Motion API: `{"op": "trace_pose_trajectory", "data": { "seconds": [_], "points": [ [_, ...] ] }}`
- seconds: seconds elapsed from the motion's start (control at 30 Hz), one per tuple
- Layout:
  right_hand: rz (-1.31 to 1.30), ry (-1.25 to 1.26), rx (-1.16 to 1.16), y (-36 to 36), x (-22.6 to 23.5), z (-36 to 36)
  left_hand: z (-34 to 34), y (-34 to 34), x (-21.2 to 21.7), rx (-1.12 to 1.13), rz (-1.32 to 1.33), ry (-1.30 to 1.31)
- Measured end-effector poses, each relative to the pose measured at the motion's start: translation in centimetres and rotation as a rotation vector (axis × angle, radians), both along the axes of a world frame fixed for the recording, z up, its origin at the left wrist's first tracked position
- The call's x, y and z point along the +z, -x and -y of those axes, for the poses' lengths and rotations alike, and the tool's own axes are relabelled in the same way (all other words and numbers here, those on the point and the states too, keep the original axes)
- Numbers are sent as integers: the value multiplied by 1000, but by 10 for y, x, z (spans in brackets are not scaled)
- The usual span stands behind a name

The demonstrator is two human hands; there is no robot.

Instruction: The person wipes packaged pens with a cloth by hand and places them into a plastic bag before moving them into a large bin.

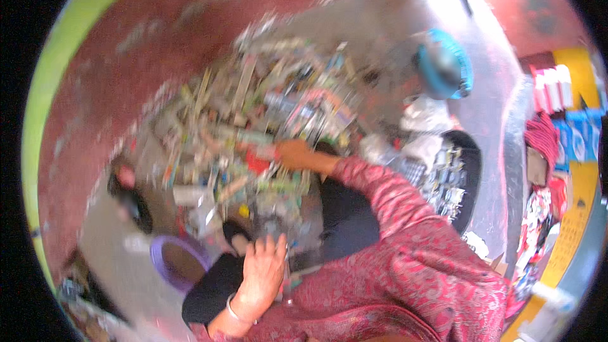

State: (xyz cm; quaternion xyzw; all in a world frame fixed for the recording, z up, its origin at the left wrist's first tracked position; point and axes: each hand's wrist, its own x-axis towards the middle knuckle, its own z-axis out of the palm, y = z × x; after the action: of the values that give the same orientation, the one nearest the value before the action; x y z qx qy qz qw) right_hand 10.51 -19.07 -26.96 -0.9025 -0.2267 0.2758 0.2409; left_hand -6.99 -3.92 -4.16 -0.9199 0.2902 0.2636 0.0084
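Note:
My right hand (294,154) reaches over a pile of mixed scrap (253,95) on the floor. Its fingers look closed at a red and whitish piece (258,161), though blur hides the exact grip and the kind of piece. Around it lie flat strips, clear plastic bits and a small yellow piece (244,210). Near my body, my left hand (264,271) lies palm down over my dark-clad knee (215,285), fingers stretched and slightly apart, with nothing seen in it. A bangle circles that wrist.
A purple basin (180,263) stands at the left, a blue tub (446,63) at the far right. White plastic bags (425,114) sit beside a dark container of small pieces (453,177). Packages line a yellow ledge (563,240). A red wall (101,76) bounds the far-left side.

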Motion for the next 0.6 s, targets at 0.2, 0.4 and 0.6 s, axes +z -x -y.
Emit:
{"op": "trace_pose_trajectory", "data": {
  "seconds": [0.2, 0.4, 0.6],
  "points": [
    [-169, -539, -72, -38, 117, -12, -22, -56, 31, 571, 267, 402],
    [-212, -645, 75, 23, 265, -47, -45, -79, 32, 1249, -753, 1891],
    [-411, -670, -175, 44, 278, -33, -38, -85, 27, 1236, -754, 2201]
  ]
}}
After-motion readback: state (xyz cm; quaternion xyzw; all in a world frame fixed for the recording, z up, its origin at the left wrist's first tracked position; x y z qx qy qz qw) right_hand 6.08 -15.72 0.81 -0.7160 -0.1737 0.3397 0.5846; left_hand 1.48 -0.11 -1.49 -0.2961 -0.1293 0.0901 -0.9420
